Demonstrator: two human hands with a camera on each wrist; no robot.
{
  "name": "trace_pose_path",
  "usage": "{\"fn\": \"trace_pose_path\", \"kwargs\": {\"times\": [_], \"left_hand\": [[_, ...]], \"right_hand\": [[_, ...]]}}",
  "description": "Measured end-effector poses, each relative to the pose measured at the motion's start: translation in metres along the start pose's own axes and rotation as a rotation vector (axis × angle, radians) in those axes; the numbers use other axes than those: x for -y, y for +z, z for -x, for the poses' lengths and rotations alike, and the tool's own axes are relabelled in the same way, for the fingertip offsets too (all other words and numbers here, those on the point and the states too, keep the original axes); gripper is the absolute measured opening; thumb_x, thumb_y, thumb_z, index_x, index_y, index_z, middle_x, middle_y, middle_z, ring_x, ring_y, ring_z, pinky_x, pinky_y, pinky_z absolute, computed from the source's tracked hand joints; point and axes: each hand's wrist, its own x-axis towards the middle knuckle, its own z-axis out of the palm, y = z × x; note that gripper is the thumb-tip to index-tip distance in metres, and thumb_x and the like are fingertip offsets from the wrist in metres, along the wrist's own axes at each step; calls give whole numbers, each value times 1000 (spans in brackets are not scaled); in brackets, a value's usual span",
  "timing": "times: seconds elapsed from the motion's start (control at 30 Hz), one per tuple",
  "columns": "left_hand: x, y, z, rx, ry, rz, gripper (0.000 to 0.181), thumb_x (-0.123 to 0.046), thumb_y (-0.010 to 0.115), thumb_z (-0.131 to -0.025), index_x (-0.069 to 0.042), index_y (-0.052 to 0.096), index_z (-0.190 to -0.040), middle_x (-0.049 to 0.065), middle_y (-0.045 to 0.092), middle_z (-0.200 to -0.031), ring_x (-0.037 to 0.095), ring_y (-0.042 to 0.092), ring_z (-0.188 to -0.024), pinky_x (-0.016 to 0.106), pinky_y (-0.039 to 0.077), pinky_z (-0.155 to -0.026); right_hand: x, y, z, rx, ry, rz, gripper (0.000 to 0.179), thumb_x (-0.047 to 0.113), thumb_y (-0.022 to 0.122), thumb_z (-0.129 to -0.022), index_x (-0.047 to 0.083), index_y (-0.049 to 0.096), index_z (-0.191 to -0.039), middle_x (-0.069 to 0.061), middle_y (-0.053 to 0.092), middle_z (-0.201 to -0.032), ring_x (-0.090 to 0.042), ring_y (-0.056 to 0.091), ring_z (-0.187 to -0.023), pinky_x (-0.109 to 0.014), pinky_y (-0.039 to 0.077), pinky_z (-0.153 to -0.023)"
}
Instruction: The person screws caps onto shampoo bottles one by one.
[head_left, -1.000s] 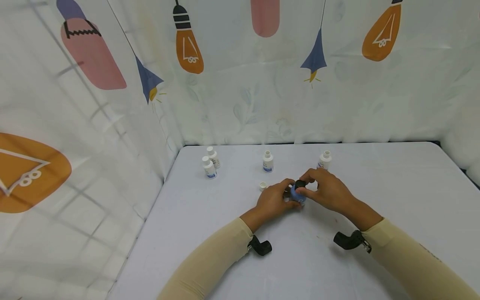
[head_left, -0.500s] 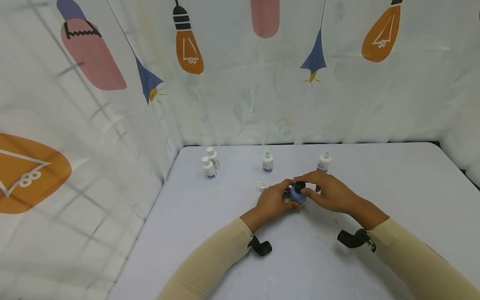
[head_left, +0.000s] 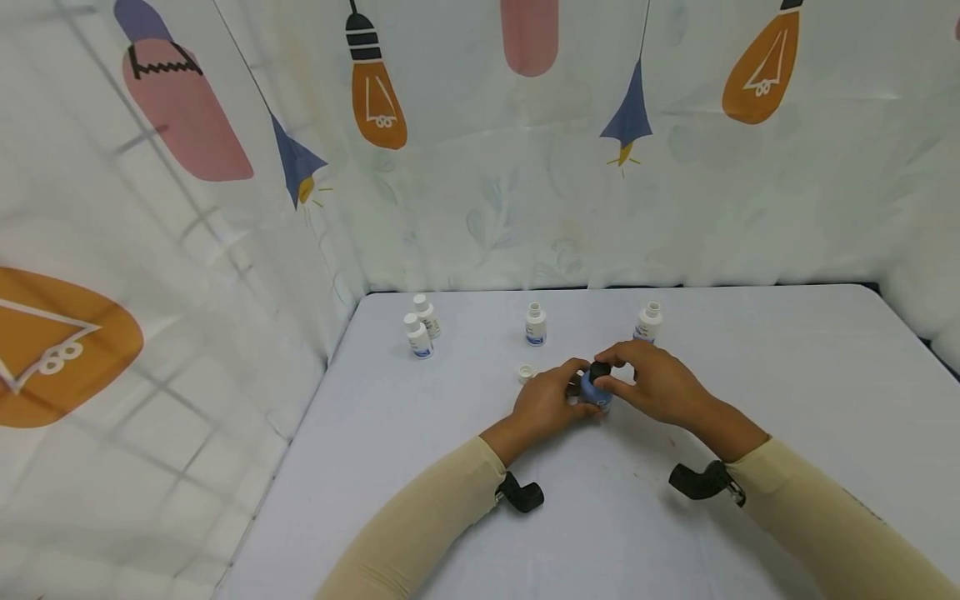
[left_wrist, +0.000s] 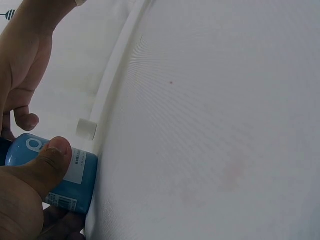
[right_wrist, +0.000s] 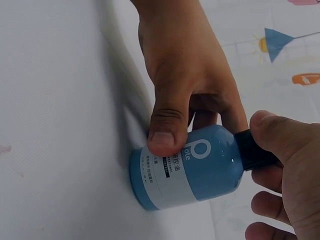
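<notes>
My left hand [head_left: 546, 408] grips a blue bottle [right_wrist: 212, 155] round its body, thumb across the white label. The bottle stands upright on the table and has a black cap [right_wrist: 254, 151]. My right hand [head_left: 660, 385] pinches that cap between thumb and forefinger, its other fingers curled beside it. In the left wrist view the thumb lies over the blue bottle [left_wrist: 80, 187]. A small white cap [head_left: 527, 374] lies on the table just beyond my left hand. Another white cap [left_wrist: 87, 129] shows past the bottle in the left wrist view; in the head view my right hand hides it.
Two capped white bottles [head_left: 418, 336] stand together at the back left. An uncapped white bottle [head_left: 536, 325] is at the back middle, and another open white bottle [head_left: 648, 321] stands behind my right hand. Patterned curtains [head_left: 480, 208] border the white table [head_left: 420, 467].
My right hand's fingers spread off the black cap and turned half a second ago, then closed on it again. My left hand and the blue bottle have stayed in place.
</notes>
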Motion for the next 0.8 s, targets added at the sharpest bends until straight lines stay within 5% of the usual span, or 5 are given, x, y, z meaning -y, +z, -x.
{"fn": "trace_pose_path", "kwargs": {"times": [0.33, 0.57, 0.8], "left_hand": [[1, 1, 1, -1, -4, 2, 68, -47, 86, -81, -25, 56, -138, -3, 74, -116, 8, 69, -104, 30, 53, -87], [0, 1, 1, 6, -2, -30, 69, -48, 85, -82, -25, 56, -140, -3, 73, -117, 10, 68, -104, 31, 53, -85], [1, 1, 0, -3, 13, -27, 69, -47, 85, -82, -23, 56, -139, -2, 74, -117, 9, 69, -105, 30, 53, -87]], "right_hand": [[2, 5, -1, -21, 56, 10, 37, 37, 83, -89, 15, 71, -116, -3, 67, -106, -27, 64, -101, -47, 54, -79], [-5, 2, 3, 32, -51, -4, 51, 31, 78, -94, 16, 62, -141, -5, 67, -124, -19, 59, -87, -34, 51, -70], [-8, -3, 2, 52, -113, -21, 43, 21, 74, -97, 17, 64, -139, -5, 67, -127, -16, 57, -85, -32, 50, -68]]}}
